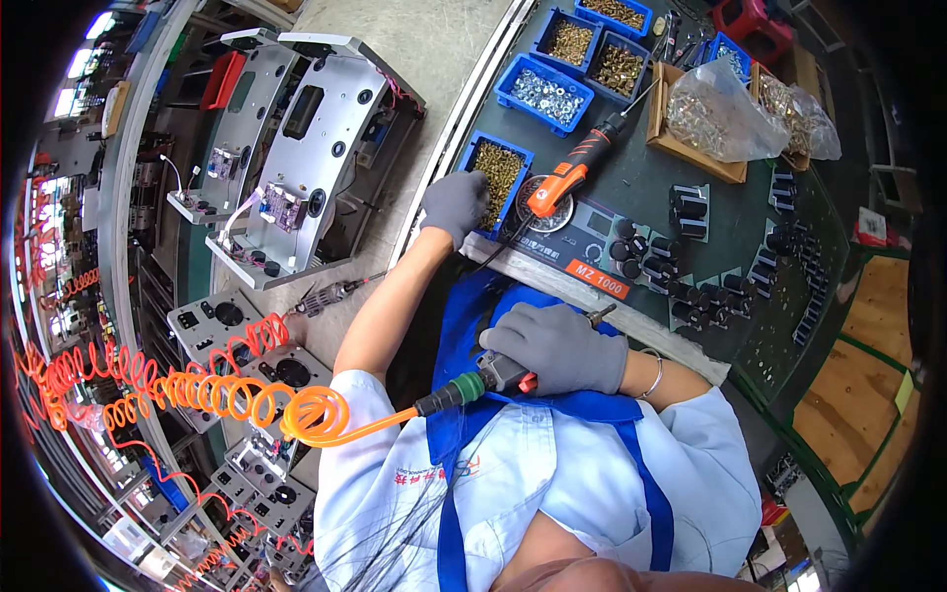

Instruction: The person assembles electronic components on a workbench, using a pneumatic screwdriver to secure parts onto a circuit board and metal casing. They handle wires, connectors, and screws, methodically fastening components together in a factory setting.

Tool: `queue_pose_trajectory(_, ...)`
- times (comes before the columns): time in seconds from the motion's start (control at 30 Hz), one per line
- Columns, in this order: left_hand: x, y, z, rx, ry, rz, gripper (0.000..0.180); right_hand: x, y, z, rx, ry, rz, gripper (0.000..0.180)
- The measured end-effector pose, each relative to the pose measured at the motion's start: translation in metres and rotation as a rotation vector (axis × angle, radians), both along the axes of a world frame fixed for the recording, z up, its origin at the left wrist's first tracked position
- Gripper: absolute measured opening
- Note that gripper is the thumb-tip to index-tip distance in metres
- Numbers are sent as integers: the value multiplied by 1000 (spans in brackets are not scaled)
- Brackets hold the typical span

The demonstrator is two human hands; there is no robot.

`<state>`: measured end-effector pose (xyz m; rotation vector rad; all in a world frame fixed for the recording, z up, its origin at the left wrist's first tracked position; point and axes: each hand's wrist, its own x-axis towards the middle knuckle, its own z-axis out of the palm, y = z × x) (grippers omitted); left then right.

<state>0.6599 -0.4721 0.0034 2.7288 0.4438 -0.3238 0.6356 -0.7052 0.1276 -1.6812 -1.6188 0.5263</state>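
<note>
My left hand [456,206], in a grey glove, is at the near left edge of a blue bin [526,163] of small brass-coloured screws [497,170]. Its fingers are curled together at the bin's rim, and whatever they hold is hidden. In front of my chest, my right hand [560,347], also gloved, is wrapped round a pneumatic screwdriver [505,373]. The tool's bit end points right, and an orange coiled air hose [370,428] joins its green-and-black rear end. An orange-and-black cordless screwdriver [572,173] lies across a round dish [552,217] of small parts.
More blue bins [545,94] of fasteners stand at the back. A cardboard box [695,153] with bagged parts sits behind right. Black cylindrical components on small boards [689,212] are spread over the green bench mat [631,148]. Metal chassis panels [321,148] stand left, near a second air tool [330,296].
</note>
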Motion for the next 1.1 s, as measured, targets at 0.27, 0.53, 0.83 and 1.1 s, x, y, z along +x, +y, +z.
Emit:
queue_pose_trajectory(0.27, 8, -5, 0, 29, -12, -43, 14, -3, -3, 2, -5, -4, -4, 40)
queue_pose_trajectory(0.53, -6, 11, 0, -1449, -168, 610, 14, -4, -6, 3, 9, -16, -16, 35)
queue_pose_trajectory(0.83, -21, -66, 15, -1529, -55, 486, 23, -8, -9, 2, 33, -26, -23, 44)
queue_pose_trajectory(1.1, -69, -88, -43, -2246, -39, 652, 25, -8, -15, -1, 39, -8, -39, 42)
